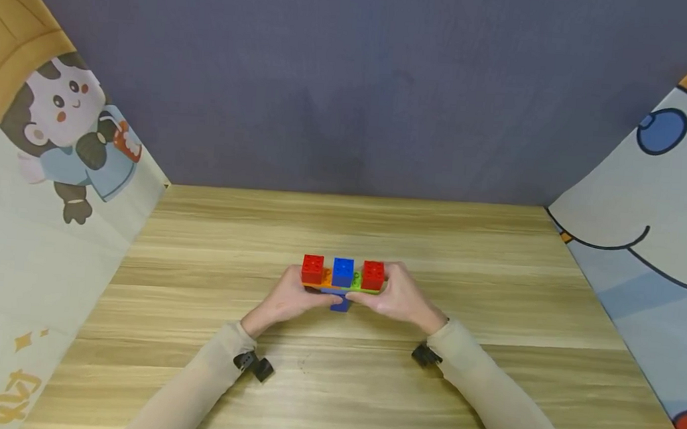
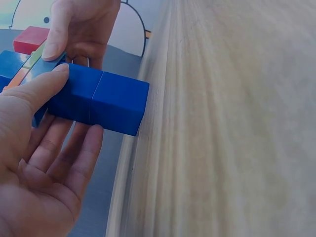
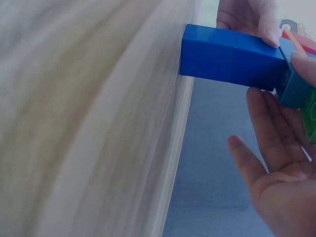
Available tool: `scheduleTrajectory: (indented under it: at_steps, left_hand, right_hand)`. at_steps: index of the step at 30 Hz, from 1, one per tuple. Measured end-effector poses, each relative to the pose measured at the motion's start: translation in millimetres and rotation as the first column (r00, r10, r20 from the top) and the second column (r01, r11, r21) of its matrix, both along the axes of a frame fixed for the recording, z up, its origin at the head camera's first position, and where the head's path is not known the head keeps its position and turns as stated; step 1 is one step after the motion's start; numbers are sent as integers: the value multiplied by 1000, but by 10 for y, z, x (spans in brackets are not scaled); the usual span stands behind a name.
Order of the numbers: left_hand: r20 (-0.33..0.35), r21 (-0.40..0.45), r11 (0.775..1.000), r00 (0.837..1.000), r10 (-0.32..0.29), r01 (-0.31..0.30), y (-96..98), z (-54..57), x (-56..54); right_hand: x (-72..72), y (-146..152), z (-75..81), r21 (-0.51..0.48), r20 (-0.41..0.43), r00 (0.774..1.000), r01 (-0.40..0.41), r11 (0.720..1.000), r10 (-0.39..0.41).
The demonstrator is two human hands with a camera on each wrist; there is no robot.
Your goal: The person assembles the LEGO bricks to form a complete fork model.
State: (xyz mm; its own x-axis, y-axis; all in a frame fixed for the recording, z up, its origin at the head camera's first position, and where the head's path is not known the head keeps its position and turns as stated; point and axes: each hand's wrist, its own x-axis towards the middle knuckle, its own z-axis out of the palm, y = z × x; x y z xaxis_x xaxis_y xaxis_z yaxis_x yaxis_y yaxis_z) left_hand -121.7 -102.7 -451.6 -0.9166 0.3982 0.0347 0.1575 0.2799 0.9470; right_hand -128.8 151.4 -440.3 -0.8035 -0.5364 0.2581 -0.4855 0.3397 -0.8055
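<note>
A toy building-brick model [image 1: 343,272] stands upright between the two hands, near the middle of the table. Along its top sit a red brick [image 1: 312,269] at the left, a blue one in the middle and another red brick [image 1: 373,275] at the right. Thin orange [image 1: 328,278] and green [image 1: 356,281] plates lie under them, above a blue piece. Below is a column of two blue bricks [image 2: 98,98], its foot at or just above the tabletop. The left hand [image 1: 294,295] and right hand [image 1: 399,295] grip the model from either side, thumbs in front and fingers behind.
The wood-grain table [image 1: 330,400] runs back to a dark grey-blue panel [image 1: 352,89]. Cartoon-printed panels stand at the left [image 1: 14,218] and right [image 1: 632,195]. Black camera mounts sit on the left wrist [image 1: 253,365] and right wrist [image 1: 426,354].
</note>
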Motion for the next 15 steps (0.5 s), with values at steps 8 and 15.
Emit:
scheduleTrajectory:
  at_steps: [8, 15]
  left_hand:
    - [-7, 0, 1000, 1000, 7, -7, 17, 7, 3]
    - [17, 32, 999, 1000, -5, 5, 11, -11, -3]
  right_hand:
    - [9, 4, 20, 6, -5, 1000, 1, 1000, 0]
    - [6, -5, 38, 20, -2, 1000, 9, 1000, -9]
